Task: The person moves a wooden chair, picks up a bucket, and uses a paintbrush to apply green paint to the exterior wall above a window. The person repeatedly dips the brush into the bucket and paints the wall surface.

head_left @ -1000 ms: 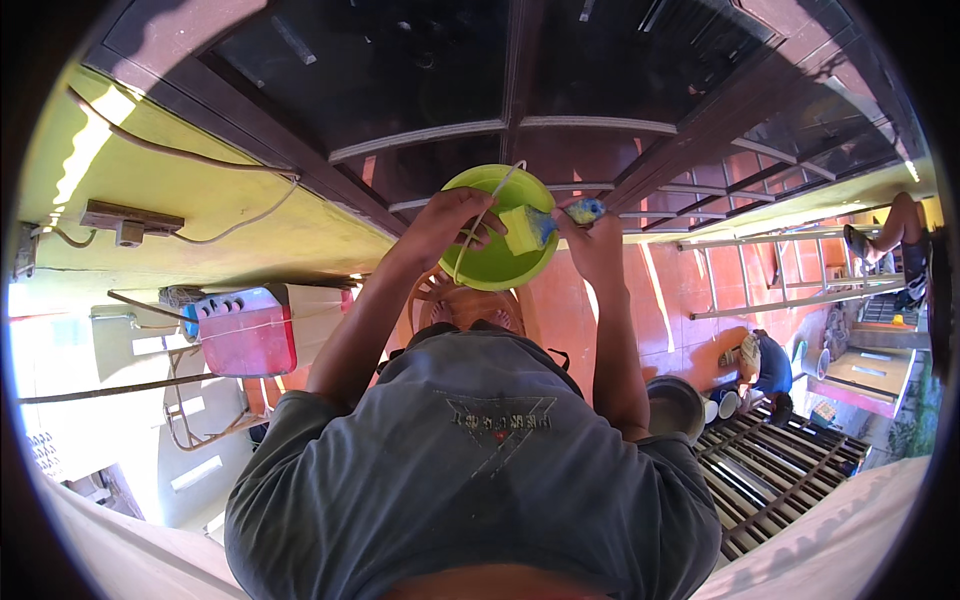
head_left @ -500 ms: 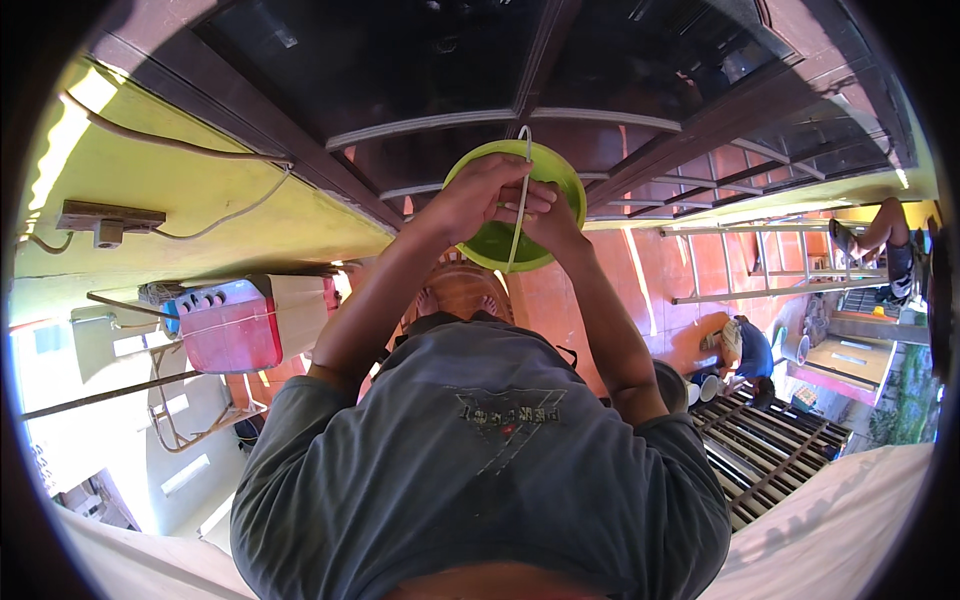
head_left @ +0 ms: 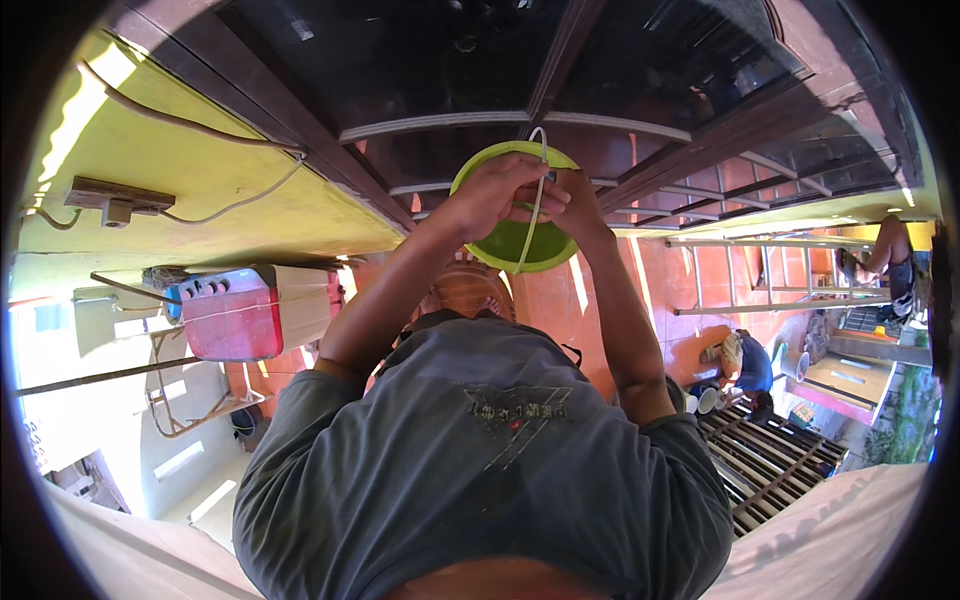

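A lime-green bucket (head_left: 535, 252) with a thin white handle (head_left: 531, 222) is in front of me at the top centre. Over its opening my two hands come together. My left hand (head_left: 490, 198) has its fingers bent toward the right, reaching past the handle. My right hand (head_left: 578, 205) is at the bucket's right side, its fingers curled in to meet the left fingertips. A small dark bit (head_left: 550, 177) shows between the fingers, too small to name. The bucket's inside is partly hidden under my hands.
Dark framed glass panes (head_left: 440, 60) stand right ahead. A pink-and-white twin-tub washing machine (head_left: 235, 315) is on the left. A metal ladder (head_left: 770, 280) lies to the right. Farther right, a crouching person (head_left: 748, 362) is beside buckets, and another person's leg (head_left: 890, 250) shows at the edge.
The view has shifted slightly, so the bucket sits a little farther right. My hands have moved slightly over the bucket, and the right fingers now show less.
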